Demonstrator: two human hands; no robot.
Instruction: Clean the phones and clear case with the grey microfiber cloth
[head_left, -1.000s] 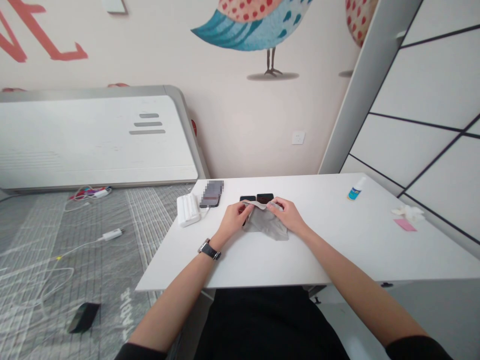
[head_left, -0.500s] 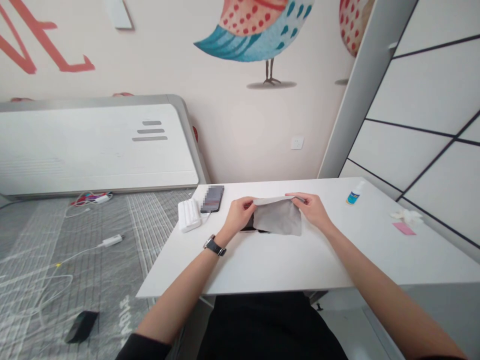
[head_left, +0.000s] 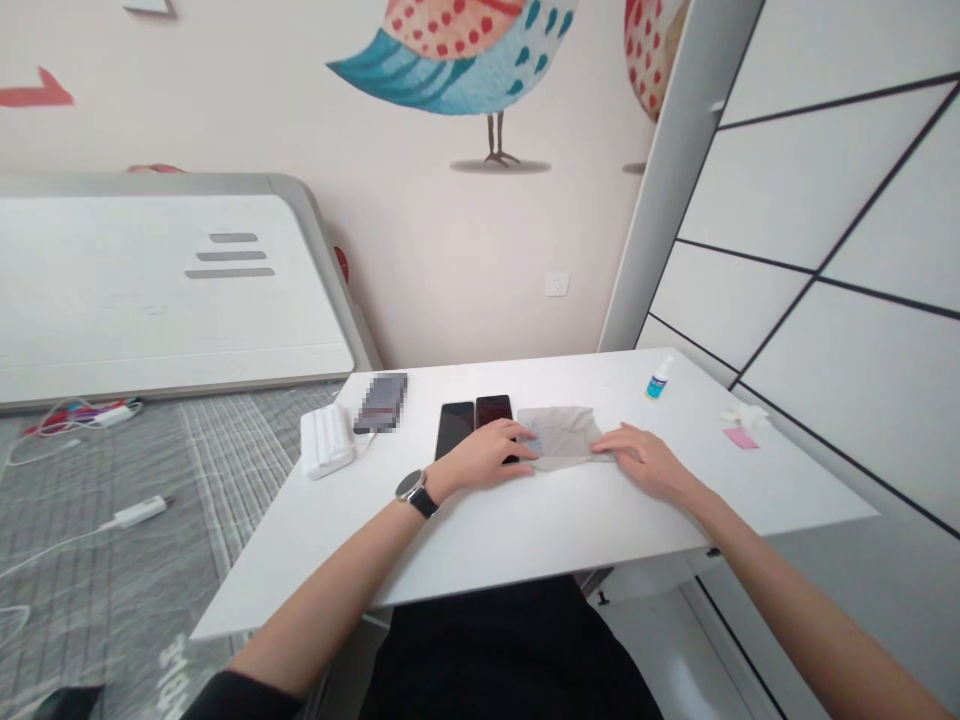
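Observation:
A thin grey cloth point(head_left: 562, 432) lies spread on the white table point(head_left: 480, 540). My left hand point(head_left: 491, 452) rests with fingers stretched over the cloth's left edge, partly covering two dark phones. One phone point(head_left: 454, 425) lies to the left; the other phone point(head_left: 493, 408) is beside it, close to the cloth. On the cloth's right edge rest the fingertips of my right hand point(head_left: 645, 458), its fingers extended. Neither hand grips the cloth.
At the table's left are a white power bank point(head_left: 325, 440) and another phone point(head_left: 382, 402), partly pixelated, with a white cable between them. Farther right stand a small spray bottle point(head_left: 658, 380), a pink piece point(head_left: 741, 438) and crumpled white tissue point(head_left: 746, 415).
The cloth, held up between both hands before, now lies flat on the table. My fingers have let go and spread out. Both phones are uncovered more, and the view has turned right.

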